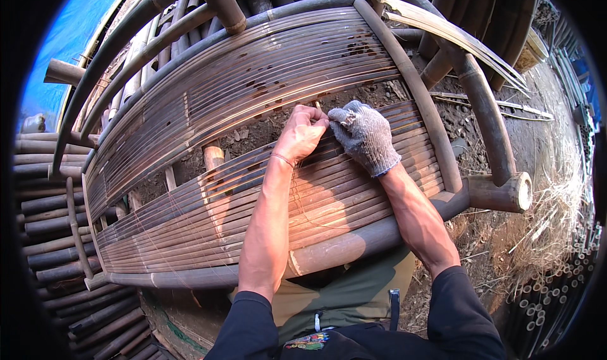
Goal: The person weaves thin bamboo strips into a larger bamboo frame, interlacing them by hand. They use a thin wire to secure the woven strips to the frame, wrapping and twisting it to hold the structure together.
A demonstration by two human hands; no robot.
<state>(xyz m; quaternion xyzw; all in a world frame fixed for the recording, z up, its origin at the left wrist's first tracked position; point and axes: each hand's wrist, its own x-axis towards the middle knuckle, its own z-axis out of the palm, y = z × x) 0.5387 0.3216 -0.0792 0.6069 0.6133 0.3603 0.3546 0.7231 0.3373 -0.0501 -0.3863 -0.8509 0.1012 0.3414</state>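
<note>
My bare left hand (303,132) is closed in a pinch over the gap in the slatted seat of a bamboo bench (341,243). Right beside it, my right hand (363,135), in a grey knitted glove, is also closed, its fingertips meeting those of the left. What the fingertips hold is too small to make out. A thin brown cord (296,192) trails over the near slats (341,199) below my left hand. Beyond the gap lie the far slats (253,82), dark and partly damp-spotted. Soil and a crosspiece (214,158) show through the gap.
The bench's curved bamboo armrest (484,113) rises on the right, with a split bamboo strip (452,31) by it. Bamboo poles (57,208) are stacked at left. Cut bamboo tubes (540,306) and straw-like shavings (547,218) lie at right. A blue tarp (69,31) shows far left.
</note>
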